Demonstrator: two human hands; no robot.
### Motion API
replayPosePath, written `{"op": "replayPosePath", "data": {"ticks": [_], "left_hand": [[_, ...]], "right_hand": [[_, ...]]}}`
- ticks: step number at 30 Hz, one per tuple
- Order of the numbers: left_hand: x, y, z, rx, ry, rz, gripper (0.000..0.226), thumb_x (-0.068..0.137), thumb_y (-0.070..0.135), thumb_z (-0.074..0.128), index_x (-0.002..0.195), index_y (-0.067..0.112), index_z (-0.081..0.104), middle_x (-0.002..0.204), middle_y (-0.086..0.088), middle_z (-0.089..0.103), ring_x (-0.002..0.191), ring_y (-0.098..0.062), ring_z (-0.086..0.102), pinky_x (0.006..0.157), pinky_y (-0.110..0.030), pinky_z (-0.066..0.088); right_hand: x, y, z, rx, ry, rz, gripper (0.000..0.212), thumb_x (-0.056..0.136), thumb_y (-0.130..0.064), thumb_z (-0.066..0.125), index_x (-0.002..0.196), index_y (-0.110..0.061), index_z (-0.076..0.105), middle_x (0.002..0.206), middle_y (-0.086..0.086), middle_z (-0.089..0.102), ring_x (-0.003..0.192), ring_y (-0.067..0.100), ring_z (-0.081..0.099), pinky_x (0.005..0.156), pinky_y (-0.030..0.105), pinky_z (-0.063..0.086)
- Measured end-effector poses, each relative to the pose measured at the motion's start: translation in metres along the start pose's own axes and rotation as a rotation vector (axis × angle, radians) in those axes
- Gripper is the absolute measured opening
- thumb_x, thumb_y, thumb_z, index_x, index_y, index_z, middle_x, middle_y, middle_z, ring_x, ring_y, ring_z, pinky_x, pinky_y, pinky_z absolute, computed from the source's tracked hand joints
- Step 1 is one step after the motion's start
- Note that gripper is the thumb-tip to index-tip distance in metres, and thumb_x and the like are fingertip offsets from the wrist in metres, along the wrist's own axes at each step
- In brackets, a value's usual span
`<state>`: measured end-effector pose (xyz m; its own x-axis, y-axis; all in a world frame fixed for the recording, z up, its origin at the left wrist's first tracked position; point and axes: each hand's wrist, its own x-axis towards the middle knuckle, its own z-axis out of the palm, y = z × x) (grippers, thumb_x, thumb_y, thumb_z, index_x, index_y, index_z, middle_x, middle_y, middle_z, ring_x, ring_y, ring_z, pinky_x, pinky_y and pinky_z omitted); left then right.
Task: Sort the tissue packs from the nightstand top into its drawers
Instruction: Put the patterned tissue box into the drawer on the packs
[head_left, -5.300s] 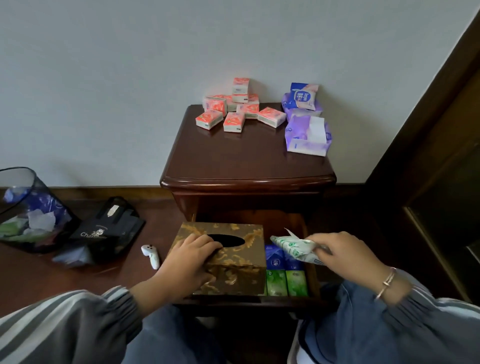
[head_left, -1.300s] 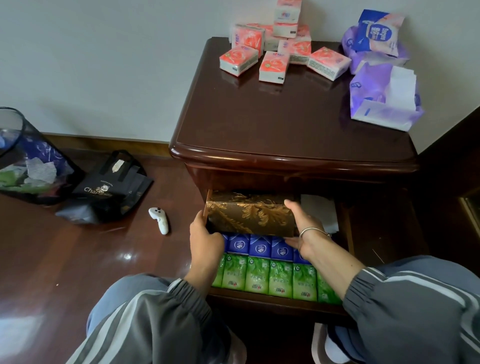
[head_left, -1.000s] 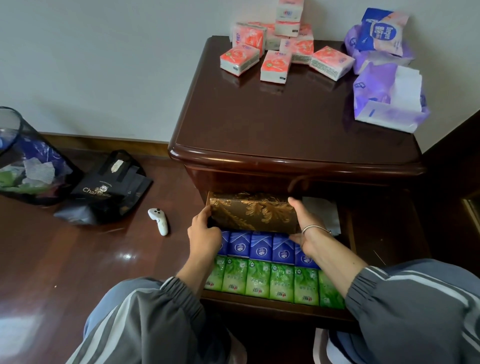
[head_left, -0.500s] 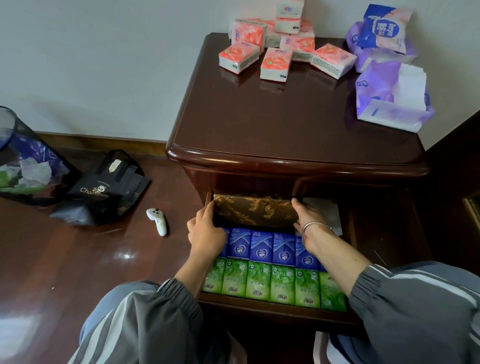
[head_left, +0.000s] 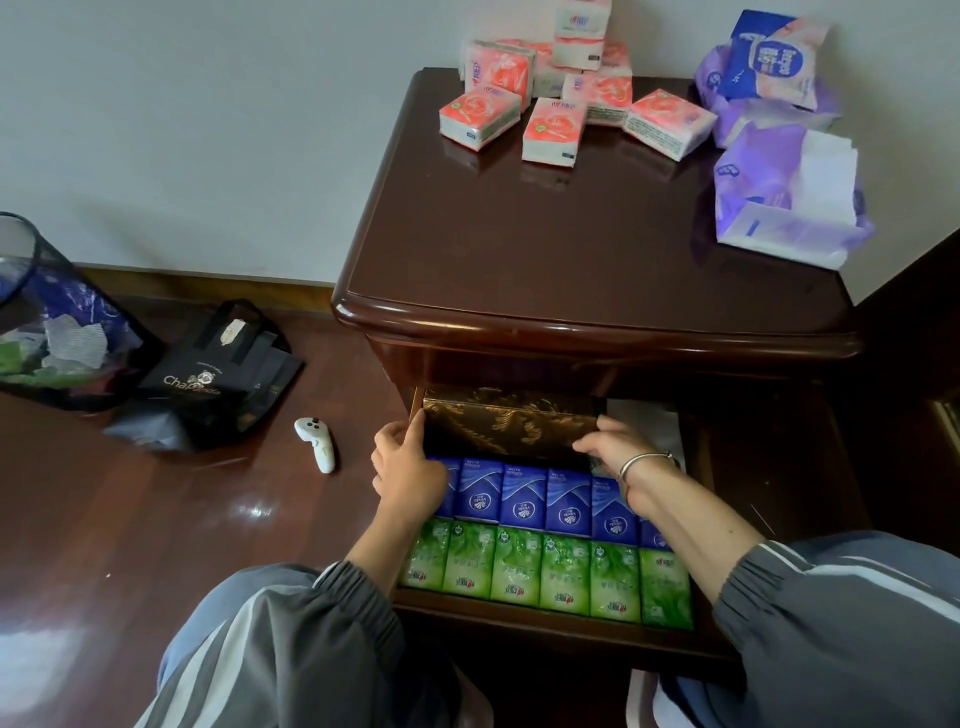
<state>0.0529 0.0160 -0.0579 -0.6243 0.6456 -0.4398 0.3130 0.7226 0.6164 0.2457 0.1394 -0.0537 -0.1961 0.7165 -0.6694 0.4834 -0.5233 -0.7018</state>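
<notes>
Tissue box (head_left: 511, 426) lies left-right at the far end of the drawer (head_left: 519, 616): my left hand (head_left: 410, 478) grips its left end, my right hand (head_left: 618, 449) rests on its right, perhaps only pressing. Pink packs (head_left: 550, 130) sit farther, on the nightstand top (head_left: 597, 249).

We list: a plain white wall (head_left: 208, 130); a wooden baseboard (head_left: 208, 278) at its foot; a glossy reddish-brown wood floor (head_left: 130, 519) catching light reflections; dark wooden furniture (head_left: 924, 322) at right.
</notes>
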Motion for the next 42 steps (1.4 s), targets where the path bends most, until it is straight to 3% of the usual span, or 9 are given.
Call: {"op": "replayPosePath", "data": {"ticks": [4, 10, 15, 18, 21, 24, 33, 38, 42], "left_hand": [[-0.001, -0.003, 0.002, -0.125, -0.051, 0.064, 0.072, 0.080, 0.000, 0.045, 0.148, 0.019, 0.030, 0.146, 0.002, 0.021, 0.127, -0.026, 0.037, 0.107, -0.044, 0.037], [-0.010, -0.005, 0.009, -0.091, 0.140, 0.143, 0.059, 0.083, -0.003, 0.048, 0.140, 0.008, 0.041, 0.145, -0.004, 0.035, 0.123, -0.021, 0.047, 0.091, -0.019, 0.033], [-0.015, -0.011, 0.013, 0.110, 0.195, 0.274, 0.064, 0.083, -0.001, 0.048, 0.145, 0.012, 0.034, 0.154, -0.007, 0.025, 0.139, -0.025, 0.028, 0.104, -0.032, 0.034], [-0.012, -0.014, 0.018, 0.501, 0.201, 0.388, 0.066, 0.088, 0.014, 0.047, 0.150, 0.019, 0.024, 0.161, -0.002, 0.009, 0.147, -0.021, 0.008, 0.114, -0.041, 0.022], [-0.008, -0.015, 0.023, 0.710, 0.140, 0.429, 0.062, 0.095, 0.027, 0.038, 0.152, 0.020, 0.016, 0.161, 0.001, 0.010, 0.148, -0.020, 0.002, 0.116, -0.046, 0.013], [-0.007, -0.017, 0.026, 0.777, 0.136, 0.423, 0.059, 0.098, 0.030, 0.033, 0.153, 0.018, 0.014, 0.160, 0.002, 0.014, 0.148, -0.020, 0.002, 0.116, -0.048, 0.009], [-0.009, -0.025, 0.028, 0.779, 0.130, 0.402, 0.061, 0.097, 0.032, 0.033, 0.153, 0.018, 0.012, 0.160, 0.001, 0.012, 0.148, -0.018, 0.000, 0.115, -0.049, 0.013], [-0.013, -0.020, 0.020, 0.284, 0.183, 0.421, 0.056, 0.093, 0.015, 0.047, 0.147, 0.014, 0.033, 0.155, -0.002, 0.031, 0.147, -0.020, 0.012, 0.117, -0.044, 0.015], [-0.013, -0.001, -0.002, -0.197, 0.331, 0.300, 0.058, 0.093, 0.009, 0.050, 0.147, 0.007, 0.030, 0.152, -0.008, 0.033, 0.144, -0.023, 0.023, 0.117, -0.034, 0.019]], "right_hand": [[-0.009, 0.002, 0.002, -0.129, 0.025, 0.003, 0.053, 0.085, -0.011, 0.059, 0.135, -0.006, 0.042, 0.132, 0.009, 0.050, 0.113, 0.022, 0.048, 0.095, 0.029, 0.035], [-0.012, 0.008, 0.006, -0.216, 0.034, 0.014, 0.035, 0.086, -0.015, 0.058, 0.119, -0.006, 0.052, 0.102, 0.003, 0.052, 0.089, 0.016, 0.045, 0.080, 0.030, 0.037], [-0.014, 0.014, 0.011, -0.366, 0.105, -0.100, 0.044, 0.087, -0.014, 0.051, 0.130, -0.015, 0.048, 0.105, 0.003, 0.061, 0.082, 0.018, 0.058, 0.066, 0.025, 0.045], [-0.015, 0.018, 0.014, -0.422, 0.142, -0.172, 0.055, 0.089, -0.016, 0.052, 0.142, -0.017, 0.036, 0.134, 0.005, 0.054, 0.113, 0.024, 0.056, 0.088, 0.029, 0.046], [-0.013, 0.021, 0.015, -0.411, 0.137, -0.176, 0.058, 0.091, -0.016, 0.050, 0.145, -0.016, 0.030, 0.143, 0.007, 0.045, 0.116, 0.023, 0.055, 0.080, 0.024, 0.044], [-0.010, 0.022, 0.011, -0.411, 0.129, -0.175, 0.059, 0.090, -0.011, 0.048, 0.145, -0.018, 0.030, 0.146, 0.006, 0.041, 0.110, 0.021, 0.059, 0.071, 0.021, 0.045], [-0.010, 0.031, 0.006, -0.468, 0.002, -0.200, 0.068, 0.086, -0.006, 0.050, 0.147, -0.019, 0.025, 0.142, 0.009, 0.045, 0.117, 0.027, 0.054, 0.095, 0.039, 0.049], [-0.016, 0.030, -0.006, -0.239, 0.009, -0.174, 0.063, 0.087, -0.005, 0.053, 0.144, -0.022, 0.034, 0.146, 0.004, 0.041, 0.127, 0.019, 0.048, 0.090, 0.028, 0.045], [-0.024, 0.031, -0.030, 0.063, 0.440, -0.185, 0.028, 0.084, -0.008, 0.052, 0.102, -0.021, 0.069, 0.110, 0.006, 0.067, 0.101, 0.026, 0.061, 0.090, 0.041, 0.050]]}}
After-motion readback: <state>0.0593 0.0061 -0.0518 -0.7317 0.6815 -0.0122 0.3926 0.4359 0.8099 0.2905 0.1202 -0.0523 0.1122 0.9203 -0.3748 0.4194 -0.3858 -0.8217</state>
